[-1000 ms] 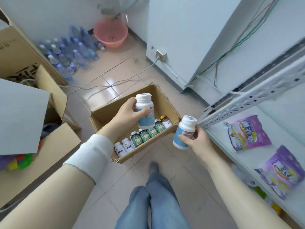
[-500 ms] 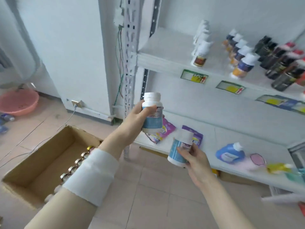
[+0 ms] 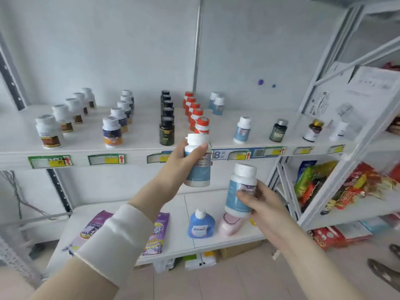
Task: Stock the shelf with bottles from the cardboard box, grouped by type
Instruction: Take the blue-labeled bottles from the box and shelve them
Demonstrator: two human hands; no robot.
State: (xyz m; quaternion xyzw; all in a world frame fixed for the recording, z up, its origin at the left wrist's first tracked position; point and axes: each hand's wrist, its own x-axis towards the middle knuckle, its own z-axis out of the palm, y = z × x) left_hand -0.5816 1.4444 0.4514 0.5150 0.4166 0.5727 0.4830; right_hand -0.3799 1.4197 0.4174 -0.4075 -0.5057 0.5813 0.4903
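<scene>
Bottle one: white plastic bottle with a white cap and pale blue label, upright, gripped round its body by my left hand, thumb across the label.
Bottle two: same kind, upright and lower, my right hand curled round its label, above the white lower shelf.
Position: bottle one sits level with the front edge of the white upper shelf.
Same type shelved: one matching bottle near the front edge, a back pair by the wall.
Open room: bare board between the matching bottle and the back pair.
Neighbours: red-capped row to its left, dark green bottle to its right, both apart from it.
Edge: price tags line the front lip.
</scene>
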